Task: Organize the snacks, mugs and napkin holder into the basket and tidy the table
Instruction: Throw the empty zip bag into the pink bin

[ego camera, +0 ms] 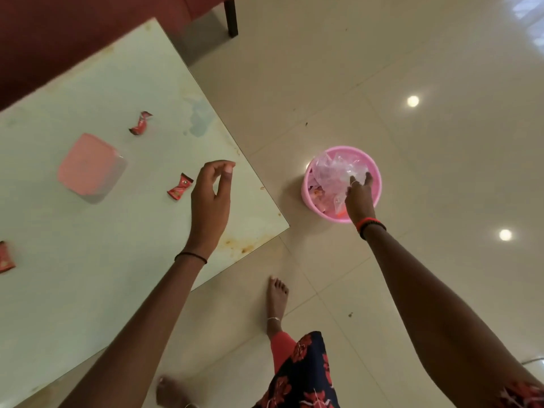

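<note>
A pink round basket [307, 184] stands on the floor to the right of the table, with crumpled clear plastic [332, 172] and red wrappers inside. My right hand [359, 198] reaches into it and its fingers touch the plastic. My left hand [210, 198] hovers over the table's right corner, fingers loosely curled with nothing in them. A red snack wrapper [179, 187] lies just left of that hand. Another red wrapper [140, 123] lies farther back. A third [6, 257] sits at the left edge. A pink square box [88, 166] rests on the pale green table [103, 245].
A dark chair leg [231, 14] and a maroon seat [73, 33] stand behind the table. My bare feet [276, 301] are on the beige tiled floor [426, 142] close to the table's near corner. Rust-coloured stains mark the table edge near my left wrist.
</note>
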Available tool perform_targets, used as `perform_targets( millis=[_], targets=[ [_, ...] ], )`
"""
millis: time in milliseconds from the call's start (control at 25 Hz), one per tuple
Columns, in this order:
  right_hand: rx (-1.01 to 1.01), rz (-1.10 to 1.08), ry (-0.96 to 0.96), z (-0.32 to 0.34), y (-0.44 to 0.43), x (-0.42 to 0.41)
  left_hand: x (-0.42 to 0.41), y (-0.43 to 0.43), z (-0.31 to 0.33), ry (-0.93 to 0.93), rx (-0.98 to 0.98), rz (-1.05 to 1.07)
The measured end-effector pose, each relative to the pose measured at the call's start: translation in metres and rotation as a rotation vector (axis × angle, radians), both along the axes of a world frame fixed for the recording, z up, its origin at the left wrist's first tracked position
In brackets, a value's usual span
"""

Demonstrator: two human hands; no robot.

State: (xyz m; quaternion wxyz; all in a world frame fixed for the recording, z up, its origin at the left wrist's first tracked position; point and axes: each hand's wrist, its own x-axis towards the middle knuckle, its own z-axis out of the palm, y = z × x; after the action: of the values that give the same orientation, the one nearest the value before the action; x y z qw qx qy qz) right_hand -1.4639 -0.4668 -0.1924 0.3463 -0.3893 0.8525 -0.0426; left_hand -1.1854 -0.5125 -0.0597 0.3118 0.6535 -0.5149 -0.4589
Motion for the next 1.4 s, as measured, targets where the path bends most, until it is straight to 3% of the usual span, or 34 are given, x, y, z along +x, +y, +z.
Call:
perform_targets(
  millis=[200, 360, 440, 640, 920, 1200, 1400],
  targets=[
    [0.012, 0.075, 0.084, -0.058, -0.008, -0.008, 0.006, -0.006, -0.015, 0.002, -0.050, 0.003],
    [0.339, 0.499, -0.049, -0.082, -0.012, -0.013, 0.015, -0.003, -0.018, -0.003, -0.047, 0.029],
    [0.408, 0.527, -0.077, -0.081, -0.013, -0.013, 0.020, -0.002, -0.016, -0.009, -0.046, 0.042],
    [0.284, 0.313, -0.061, -0.040, -0.014, 0.002, 0.030, 0.006, 0.002, -0.062, -0.054, 0.054],
    [-0.096, 0.081, 0.051, 0.087, -0.007, 0.077, 0.076, 0.037, 0.057, -0.124, -0.083, 0.109],
    [-0.300, 0.294, 0.085, 0.202, 0.017, 0.213, 0.175, 0.096, 0.098, -0.207, -0.021, 0.214],
    [-0.336, 0.391, -0.033, 0.241, 0.057, 0.346, 0.272, 0.158, 0.117, -0.197, -0.050, 0.326]
  ],
)
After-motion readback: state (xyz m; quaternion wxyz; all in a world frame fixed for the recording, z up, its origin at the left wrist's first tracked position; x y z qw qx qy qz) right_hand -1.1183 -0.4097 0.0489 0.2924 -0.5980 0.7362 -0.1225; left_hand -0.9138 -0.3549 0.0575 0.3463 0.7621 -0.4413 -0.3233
